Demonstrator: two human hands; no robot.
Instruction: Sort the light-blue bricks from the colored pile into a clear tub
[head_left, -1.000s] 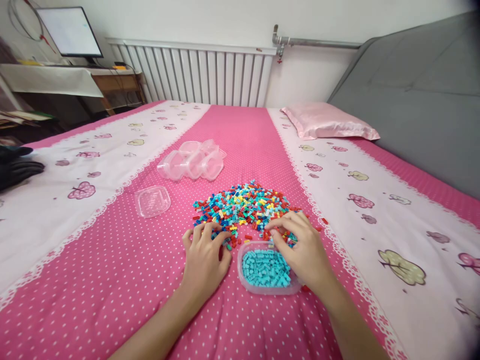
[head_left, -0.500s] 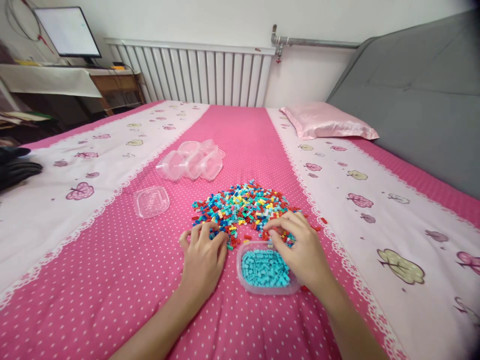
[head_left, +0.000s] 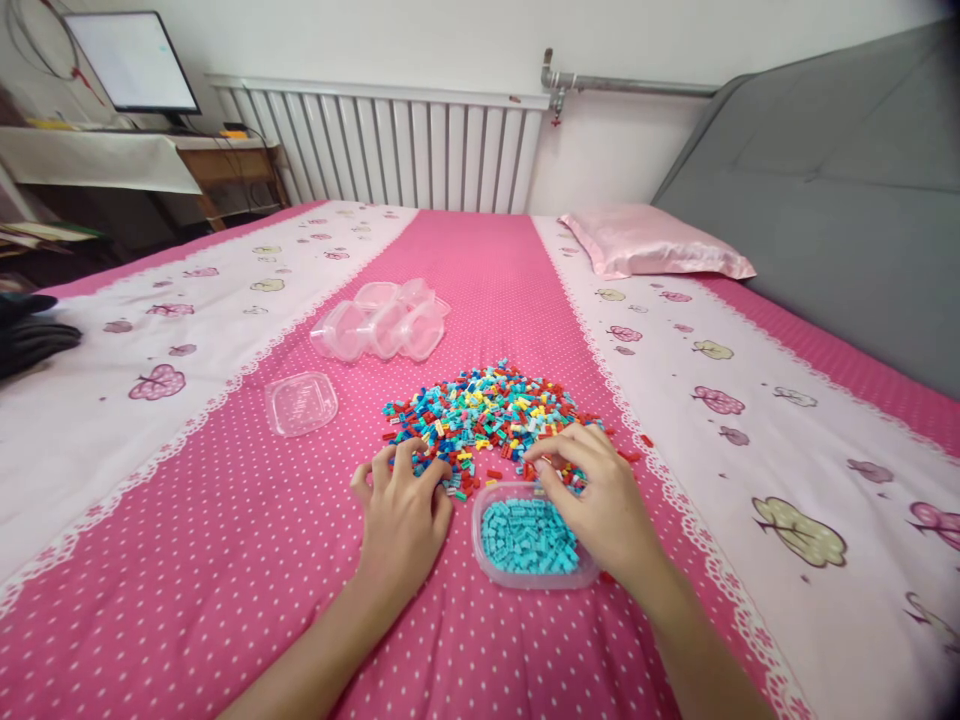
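A heap of small building bricks [head_left: 487,405] in turquoise, red, yellow and blue lies loose on the pink sheet. At its near left edge rests my left hand [head_left: 401,510], palm down, fingers bent and spread among the bricks, gripping none that I can see. My right hand [head_left: 596,490] reaches over the near right part of the heap. Its thumb and forefinger are curved with a small gap between them; the other fingertips are partly hidden. Beneath and beside that hand sits a clear plastic box [head_left: 491,577] holding turquoise bricks [head_left: 529,535]. The hand covers its right rim.
A clear lid [head_left: 301,404] lies left of the heap. Behind it are several clear containers [head_left: 382,320] grouped together. A few stray red bricks [head_left: 646,440] lie to the right. Farther off are a pink pillow [head_left: 652,240], a dark glove [head_left: 34,340] and a radiator [head_left: 382,140].
My left hand has shifted slightly to the left and its fingers are a little more arched. The right hand stays almost in place over the heap.
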